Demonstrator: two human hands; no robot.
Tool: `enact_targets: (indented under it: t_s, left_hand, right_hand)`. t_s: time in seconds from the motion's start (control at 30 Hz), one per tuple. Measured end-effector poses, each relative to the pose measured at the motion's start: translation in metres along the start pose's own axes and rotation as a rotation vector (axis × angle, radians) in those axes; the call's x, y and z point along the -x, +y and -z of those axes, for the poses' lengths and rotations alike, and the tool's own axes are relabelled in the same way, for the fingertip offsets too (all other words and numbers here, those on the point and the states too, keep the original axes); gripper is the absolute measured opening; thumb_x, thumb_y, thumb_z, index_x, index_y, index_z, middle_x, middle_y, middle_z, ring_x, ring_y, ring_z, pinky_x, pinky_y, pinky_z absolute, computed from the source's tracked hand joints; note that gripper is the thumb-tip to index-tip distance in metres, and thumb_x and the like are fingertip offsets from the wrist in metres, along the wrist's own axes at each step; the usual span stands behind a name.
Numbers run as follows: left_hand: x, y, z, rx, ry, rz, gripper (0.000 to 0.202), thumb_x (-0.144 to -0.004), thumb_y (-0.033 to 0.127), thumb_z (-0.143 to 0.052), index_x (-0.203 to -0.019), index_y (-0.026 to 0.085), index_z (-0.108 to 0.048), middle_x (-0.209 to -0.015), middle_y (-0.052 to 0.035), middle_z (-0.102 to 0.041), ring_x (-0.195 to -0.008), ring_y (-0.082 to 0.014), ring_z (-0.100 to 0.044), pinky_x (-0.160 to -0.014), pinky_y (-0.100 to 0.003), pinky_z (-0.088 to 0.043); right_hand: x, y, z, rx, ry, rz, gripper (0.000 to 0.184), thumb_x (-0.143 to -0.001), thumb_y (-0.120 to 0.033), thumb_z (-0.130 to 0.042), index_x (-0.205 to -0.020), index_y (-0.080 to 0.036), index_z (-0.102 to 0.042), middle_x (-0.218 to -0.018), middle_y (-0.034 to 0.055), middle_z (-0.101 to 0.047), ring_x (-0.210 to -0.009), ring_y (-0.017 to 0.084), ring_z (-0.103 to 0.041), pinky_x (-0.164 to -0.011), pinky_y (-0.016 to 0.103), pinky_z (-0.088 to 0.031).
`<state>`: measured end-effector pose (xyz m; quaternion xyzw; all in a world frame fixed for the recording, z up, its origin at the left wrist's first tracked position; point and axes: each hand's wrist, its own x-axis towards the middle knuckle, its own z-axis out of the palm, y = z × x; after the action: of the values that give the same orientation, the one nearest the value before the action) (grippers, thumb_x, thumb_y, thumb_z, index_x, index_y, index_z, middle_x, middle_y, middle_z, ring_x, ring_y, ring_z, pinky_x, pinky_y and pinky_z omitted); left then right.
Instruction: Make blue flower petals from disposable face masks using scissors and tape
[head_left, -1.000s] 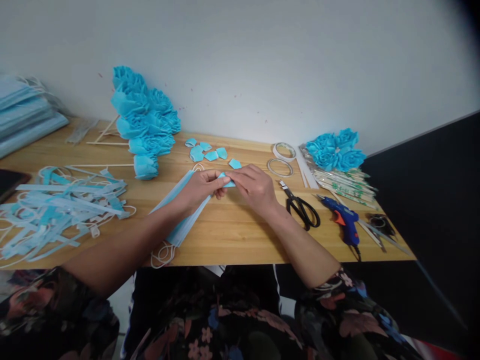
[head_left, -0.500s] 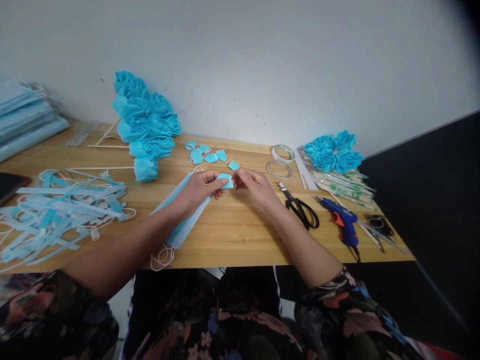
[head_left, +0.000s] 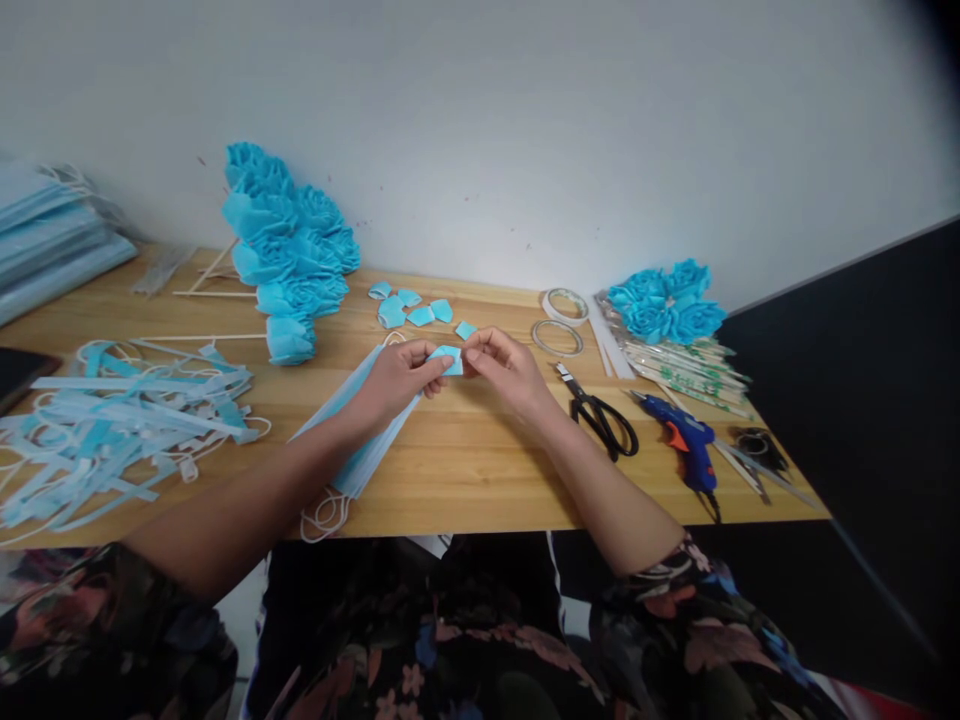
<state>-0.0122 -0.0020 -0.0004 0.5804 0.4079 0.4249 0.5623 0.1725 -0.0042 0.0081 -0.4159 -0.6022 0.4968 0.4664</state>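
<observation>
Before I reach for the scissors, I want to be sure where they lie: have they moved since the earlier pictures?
No. Judged against the tabletop and the blue glue gun, the scissors lie just where they did.

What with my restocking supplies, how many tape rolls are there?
2: the thicker roll at the back, the thinner roll just in front, behind the scissors.

Pale grey wall (head_left: 480, 130), wooden tabletop (head_left: 465, 470), soft light
</observation>
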Motion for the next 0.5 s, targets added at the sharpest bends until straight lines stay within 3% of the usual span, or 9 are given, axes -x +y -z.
enact_targets:
  t_s: [0.2,0.5]
  left_hand:
    - [0.0008,-0.0005,-0.0005,0.016,-0.019,-0.008,0.029,-0.078,0.042,-0.072,-0.071,0.017,-0.062,-0.06,0.0012,-0.061,-0.054,-0.0098,-0.054,-0.055,-0.023,-0.044]
    - [0.0022,0.001,-0.0011,-0.025,-0.043,-0.006,0.025,-0.082,0.037,-0.068,-0.068,0.017,-0.062,-0.059,0.0012,-0.06,-0.054,-0.0095,-0.053,-0.056,-0.023,-0.043]
  right_hand:
    - [-0.0002,0.0053,0.0,0.057,-0.008,0.048,0.029,-0.08,-0.038,-0.072,-0.102,-0.021,-0.065,-0.088,0.0003,-0.067,-0.078,0.014,-0.061,-0.074,0.028,-0.049]
    - [0.0004,0.005,-0.0015,0.068,0.025,0.042,0.015,-0.081,-0.033,-0.07,-0.088,-0.02,-0.07,-0.072,-0.0028,-0.062,-0.068,0.011,-0.056,-0.067,0.026,-0.046]
